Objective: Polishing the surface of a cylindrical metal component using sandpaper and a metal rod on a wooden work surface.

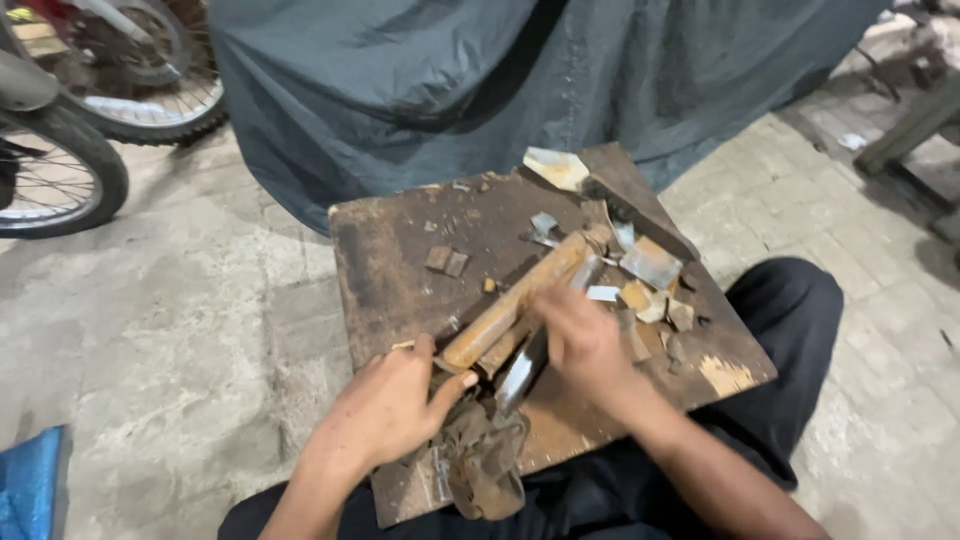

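Note:
A worn wooden board [390,260] rests on my lap. On it lies a long rusty orange metal bar [515,300], set diagonally. My left hand [395,405] grips the near end of that bar, thumb pressed against it. My right hand [580,340] is blurred and closed around a shiny metal tool [522,372] with a flat blade, held against the bar's side. A crumpled brown rag [485,460] lies under the hands at the board's near edge.
Several metal scraps [650,265] and small offcuts [447,261] litter the board. A dark tarp [500,80] hangs beyond it. Motorcycle wheels [60,170] stand at upper left. A blue object [30,485] sits at lower left on the concrete floor.

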